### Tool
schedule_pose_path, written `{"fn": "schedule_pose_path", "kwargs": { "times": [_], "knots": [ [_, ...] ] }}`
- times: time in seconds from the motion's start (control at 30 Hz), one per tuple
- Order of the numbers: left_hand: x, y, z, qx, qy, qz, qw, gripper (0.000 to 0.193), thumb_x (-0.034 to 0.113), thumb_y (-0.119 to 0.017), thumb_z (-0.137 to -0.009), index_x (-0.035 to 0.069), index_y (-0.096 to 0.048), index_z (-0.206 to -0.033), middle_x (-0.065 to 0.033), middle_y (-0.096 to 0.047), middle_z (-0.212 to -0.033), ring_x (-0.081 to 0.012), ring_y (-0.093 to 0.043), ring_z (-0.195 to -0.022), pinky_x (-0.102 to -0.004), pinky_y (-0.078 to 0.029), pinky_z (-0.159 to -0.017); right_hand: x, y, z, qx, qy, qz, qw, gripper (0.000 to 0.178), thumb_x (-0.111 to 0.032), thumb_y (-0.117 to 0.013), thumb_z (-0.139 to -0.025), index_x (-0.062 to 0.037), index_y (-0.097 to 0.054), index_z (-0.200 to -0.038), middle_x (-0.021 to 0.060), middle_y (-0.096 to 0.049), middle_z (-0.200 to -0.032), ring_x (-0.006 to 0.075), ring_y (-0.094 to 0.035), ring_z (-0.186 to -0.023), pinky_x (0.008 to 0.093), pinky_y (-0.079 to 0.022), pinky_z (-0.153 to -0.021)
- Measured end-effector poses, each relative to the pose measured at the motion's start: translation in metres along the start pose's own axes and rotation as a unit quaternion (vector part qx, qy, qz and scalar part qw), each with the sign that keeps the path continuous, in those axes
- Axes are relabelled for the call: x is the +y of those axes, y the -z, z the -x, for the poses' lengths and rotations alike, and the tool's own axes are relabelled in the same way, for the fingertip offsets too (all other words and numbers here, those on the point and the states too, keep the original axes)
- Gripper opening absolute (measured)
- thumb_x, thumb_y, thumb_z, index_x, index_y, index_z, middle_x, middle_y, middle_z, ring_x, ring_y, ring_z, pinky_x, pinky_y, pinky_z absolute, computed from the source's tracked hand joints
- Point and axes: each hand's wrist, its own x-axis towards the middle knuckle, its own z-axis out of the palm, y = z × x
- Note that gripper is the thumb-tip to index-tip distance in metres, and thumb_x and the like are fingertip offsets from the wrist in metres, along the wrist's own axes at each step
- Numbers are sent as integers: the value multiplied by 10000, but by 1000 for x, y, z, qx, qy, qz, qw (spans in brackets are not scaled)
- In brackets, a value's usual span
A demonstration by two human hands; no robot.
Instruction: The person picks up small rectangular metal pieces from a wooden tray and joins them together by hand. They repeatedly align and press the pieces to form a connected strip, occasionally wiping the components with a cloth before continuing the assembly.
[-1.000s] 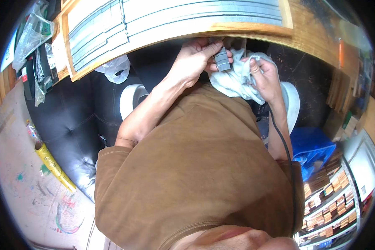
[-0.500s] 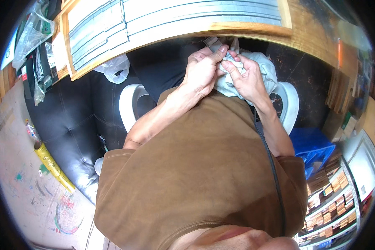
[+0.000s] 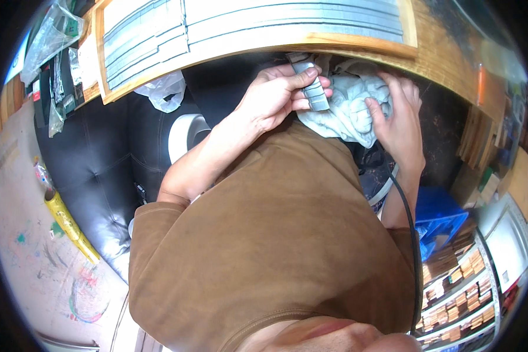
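Observation:
My left hand [image 3: 273,97] pinches a flat grey strip [image 3: 317,95] between thumb and fingers. Dark lines cross the strip, and its upper end is near the table edge. Right beside it, a bunched pale blue-white cloth [image 3: 355,108] lies over my lap. My right hand [image 3: 402,120] grips the cloth's right side, thumb on the near side and fingers curled over the far side. The strip and the cloth overlap in view; I cannot tell whether they touch.
Beyond my hands, a wooden table carries a shallow wooden frame [image 3: 361,47] filled with similar grey strips [image 3: 276,26]. A white plastic bag [image 3: 163,92] hangs below its edge. A black padded seat [image 3: 105,158] stands left, a blue plastic stool [image 3: 440,214] right. A black cable [image 3: 409,217] runs beside my right arm.
My right hand has moved away from the strip, to the right, onto the cloth's side. The strip, earlier partly covered by cloth and fingers, now shows in my left hand.

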Motion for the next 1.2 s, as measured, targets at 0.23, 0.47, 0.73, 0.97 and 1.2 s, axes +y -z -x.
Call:
{"fn": "schedule_pose_path", "kwargs": {
  "times": [0.23, 0.47, 0.73, 0.97, 1.2],
  "knots": [
    [1, -14, 10, -8, 1, -5, 1000, 281, 159, -635, -1039, -22, -615, -1253, -170, -714, -1139, -265, -715, -1087, -383, -607, -973, -34, -17, 8, -140, 92, -319, 933, 286, -16, -847, -799, 2, -696, -1042, 94, -710, -1041, 156, -685, -826, 281, -559, -687],
    [-8, -22, 21, -7, -5, 30, 1000, 255, 187, -634, -1042, -3, -636, -1212, -160, -712, -1147, -269, -709, -1088, -395, -595, -978, -35, -30, 14, -74, 115, -350, 927, 214, -20, -851, -799, 12, -758, -989, 109, -748, -864, 209, -727, -745, 314, -570, -663],
    [9, -26, 35, -65, -13, -152, 986, 254, 183, -691, -1015, -45, -715, -1126, -146, -761, -1012, -167, -740, -854, -277, -623, -759, -43, -56, 47, -16, 60, -495, 867, 164, 70, -832, -807, 32, -781, -958, 161, -792, -936, 208, -782, -873, 294, -631, -802],
    [36, -27, 29, -52, -20, -220, 974, 235, 150, -765, -948, 6, -724, -1130, -124, -773, -1018, -192, -763, -877, -269, -628, -720, -61, -65, 34, 26, 36, -537, 842, 179, 39, -825, -827, 29, -788, -1002, 148, -795, -947, 174, -775, -851, 261, -617, -758],
    [35, -24, 24, -50, -17, -246, 968, 256, 173, -778, -940, 25, -731, -1144, -99, -779, -1011, -153, -751, -900, -237, -600, -703, -62, -56, 31, -25, -1, -532, 846, 149, 32, -827, -822, 16, -783, -963, 142, -786, -980, 187, -763, -904, 272, -604, -805]
  ]
}}
